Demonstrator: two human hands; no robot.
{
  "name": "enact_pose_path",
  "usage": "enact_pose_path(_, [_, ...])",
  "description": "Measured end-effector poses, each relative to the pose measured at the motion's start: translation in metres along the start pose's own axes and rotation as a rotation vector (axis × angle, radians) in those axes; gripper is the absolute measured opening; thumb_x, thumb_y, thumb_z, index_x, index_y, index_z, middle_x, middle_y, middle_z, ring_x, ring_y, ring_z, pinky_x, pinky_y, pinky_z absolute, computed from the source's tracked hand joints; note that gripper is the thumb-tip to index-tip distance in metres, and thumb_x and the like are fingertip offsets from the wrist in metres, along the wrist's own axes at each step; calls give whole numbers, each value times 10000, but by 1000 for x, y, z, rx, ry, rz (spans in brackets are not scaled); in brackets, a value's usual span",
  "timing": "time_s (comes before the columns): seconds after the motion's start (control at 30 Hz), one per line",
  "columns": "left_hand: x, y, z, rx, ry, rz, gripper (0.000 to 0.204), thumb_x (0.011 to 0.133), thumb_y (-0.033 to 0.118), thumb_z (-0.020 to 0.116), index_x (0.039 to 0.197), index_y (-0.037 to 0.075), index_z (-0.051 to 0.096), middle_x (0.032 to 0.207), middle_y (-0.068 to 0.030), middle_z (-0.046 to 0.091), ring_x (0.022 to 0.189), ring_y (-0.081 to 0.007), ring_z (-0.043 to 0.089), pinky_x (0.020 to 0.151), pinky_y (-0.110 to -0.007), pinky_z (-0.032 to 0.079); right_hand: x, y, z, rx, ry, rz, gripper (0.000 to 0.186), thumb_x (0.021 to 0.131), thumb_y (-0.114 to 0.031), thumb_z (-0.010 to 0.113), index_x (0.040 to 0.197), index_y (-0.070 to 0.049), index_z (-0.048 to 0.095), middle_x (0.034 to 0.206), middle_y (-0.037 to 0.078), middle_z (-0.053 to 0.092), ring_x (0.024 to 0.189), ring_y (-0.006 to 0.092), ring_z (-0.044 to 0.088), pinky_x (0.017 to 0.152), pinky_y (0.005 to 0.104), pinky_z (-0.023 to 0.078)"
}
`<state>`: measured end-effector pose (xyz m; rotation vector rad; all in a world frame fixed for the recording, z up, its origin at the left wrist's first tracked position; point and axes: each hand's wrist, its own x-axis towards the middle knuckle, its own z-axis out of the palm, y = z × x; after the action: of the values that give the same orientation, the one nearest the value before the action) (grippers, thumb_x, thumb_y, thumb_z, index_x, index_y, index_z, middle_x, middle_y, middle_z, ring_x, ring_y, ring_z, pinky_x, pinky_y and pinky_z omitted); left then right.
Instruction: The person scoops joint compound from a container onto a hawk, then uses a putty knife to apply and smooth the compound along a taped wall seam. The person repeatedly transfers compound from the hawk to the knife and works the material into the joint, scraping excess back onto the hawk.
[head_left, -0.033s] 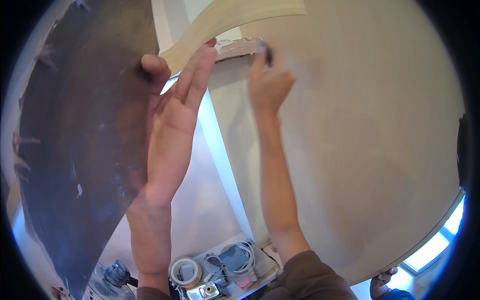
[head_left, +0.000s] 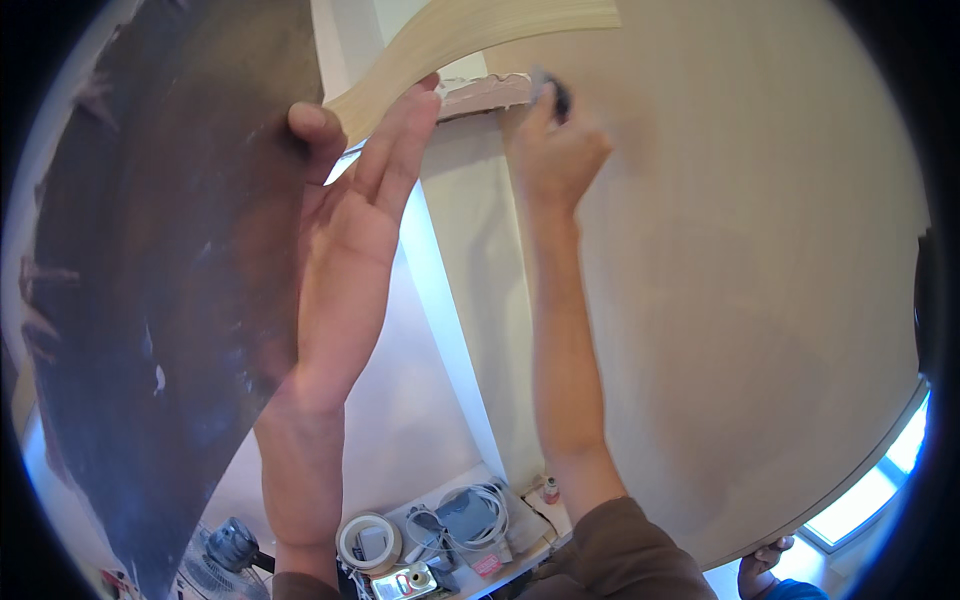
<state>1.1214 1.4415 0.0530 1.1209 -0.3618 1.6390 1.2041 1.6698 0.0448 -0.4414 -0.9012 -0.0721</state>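
From the top of the right hand [head_left: 565, 160] protrudes a dark tool [head_left: 562, 101].

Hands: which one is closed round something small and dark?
The right hand, fingers round a dark tool. The left hand is open beside the dark sheet; another person's hand, low right, is at the panel.

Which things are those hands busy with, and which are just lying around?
Busy with:
- dark sheet, under the left hand's thumb
- small dark tool, blurred, in the right hand
- pale wood-grain strip, by the left fingers

Lying around:
- tape roll
- coiled white cable
- fan
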Motion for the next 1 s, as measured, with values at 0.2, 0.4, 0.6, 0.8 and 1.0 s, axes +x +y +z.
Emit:
enact_pose_path(0.2, [7, -3, -12, -243, -5, -34, 338, 1033, 197, 435, 1224, -81, 427, 1308, -218, 423, 1505, -431, 121, 1275, -573, 67, 60, 3, -12, -218, -324, -83, 202, 900, -165, 627, 967, -11, 740, 826, 202, 710, 801, 399, 677, 742, 484, 510])
enact_pose_path(0.4, [4, -5, -11, -280, -27, -41, 362, 1044, 203, 398, 1281, -69, 417, 1309, -171, 436, 1506, -441, 101, 1275, -573, 51, 75, 11, 0, -326, -453, -118, 184, 886, -156, 650, 995, -58, 761, 884, 193, 726, 846, 385, 687, 760, 474, 525])
enact_pose_path(0.6, [2, -4, -22, -222, -204, -6, 383, 1043, 187, 412, 1326, -70, 404, 1316, -149, 427, 1502, -455, 93, 1274, -579, 57, 68, -2, -2, -209, -541, -101, 161, 871, -134, 662, 963, -60, 771, 893, 185, 732, 839, 377, 691, 748, 452, 532])
enact_pose_path(0.8, [10, -6, -38, -265, -285, -30, 401, 1039, 179, 422, 1353, -69, 390, 1316, -144, 425, 1498, -458, 112, 1274, -578, 67, 59, -17, -11, -74, -586, -95, 179, 891, -159, 676, 978, -21, 751, 781, 115, 714, 696, 228, 640, 655, 365, 490])
enact_pose_path(1.0, [3, -6, -32, 2, -240, 76, 314, 999, 211, 502, 1122, -42, 640, 1151, -162, 620, 1490, -429, 194, 1288, -548, 94, 51, -7, -48, 289, -459, 237, 213, 909, -174, 695, 1013, 4, 749, 836, 91, 739, 732, 173, 675, 680, 317, 505])
